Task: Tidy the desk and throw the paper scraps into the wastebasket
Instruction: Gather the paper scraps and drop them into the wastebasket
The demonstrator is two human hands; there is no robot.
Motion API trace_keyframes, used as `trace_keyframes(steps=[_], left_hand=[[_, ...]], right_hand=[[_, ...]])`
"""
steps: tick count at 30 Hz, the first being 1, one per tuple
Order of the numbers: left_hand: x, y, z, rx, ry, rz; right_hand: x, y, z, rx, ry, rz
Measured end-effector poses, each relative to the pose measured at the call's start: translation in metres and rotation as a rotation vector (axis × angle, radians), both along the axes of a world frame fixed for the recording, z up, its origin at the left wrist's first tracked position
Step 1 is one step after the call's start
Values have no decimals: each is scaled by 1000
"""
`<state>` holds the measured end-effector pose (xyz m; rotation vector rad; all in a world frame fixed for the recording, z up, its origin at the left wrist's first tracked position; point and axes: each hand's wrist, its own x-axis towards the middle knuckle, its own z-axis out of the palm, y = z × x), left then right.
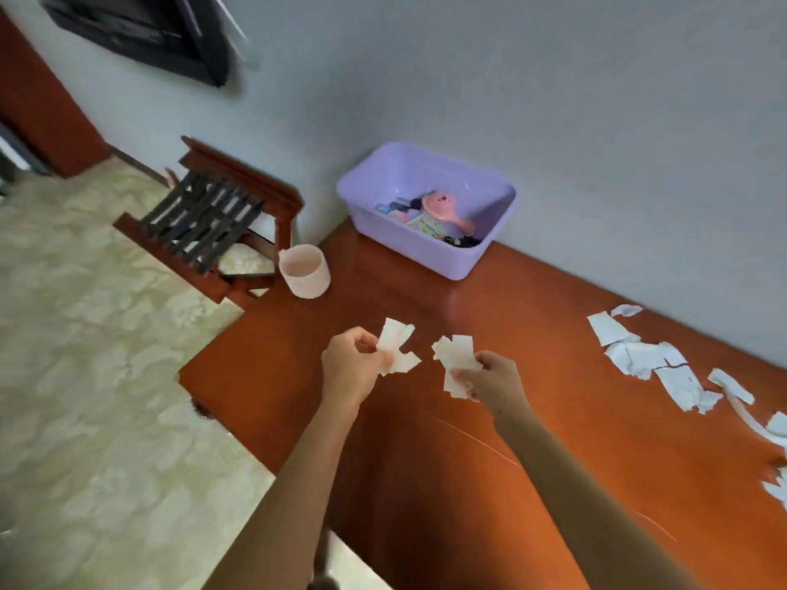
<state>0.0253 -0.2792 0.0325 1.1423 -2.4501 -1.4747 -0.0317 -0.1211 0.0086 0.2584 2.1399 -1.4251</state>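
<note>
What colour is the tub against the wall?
Light purple; the tub shows clearly in the head view.

Your two bare forearms reach forward side by side, your left hand (pixel 351 364) pinching paper scraps (pixel 398 347) between thumb and curled fingers, your right hand (pixel 489 379) just beside it, knuckles up, fingers curled round a second bunch of scraps (pixel 455 359).

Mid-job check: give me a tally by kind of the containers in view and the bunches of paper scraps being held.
Purple tub: 1
Pale pink round container: 1
Held scrap bunches: 2, left bunch in the left hand, right bunch in the right hand
Total: 4
Loose scraps on the desk: overlapping, not countable.
</note>
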Motion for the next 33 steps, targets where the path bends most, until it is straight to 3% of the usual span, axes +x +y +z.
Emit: trace_keyframes(steps=[5, 9, 13, 18, 22, 27, 33], left_hand=[[37, -139, 2, -14, 66, 141], [48, -244, -11, -89, 65, 124], [53, -385, -47, -177, -9, 91], [57, -502, -103, -194, -182, 57], [48, -563, -164, -176, -279, 29], [37, -616, -272, -67, -427, -3], [43, -640, -401, -9, -586, -8]], right_hand=[[31, -154, 6, -56, 50, 109], [49, -273, -7, -73, 79, 176], [60, -417, -39, -52, 73, 193], [75, -541, -103, 149, -34, 258], [68, -606, -171, 244, -124, 298], [48, -650, -277, 288, -545, 133], [46, -666, -390, 305, -724, -33]])
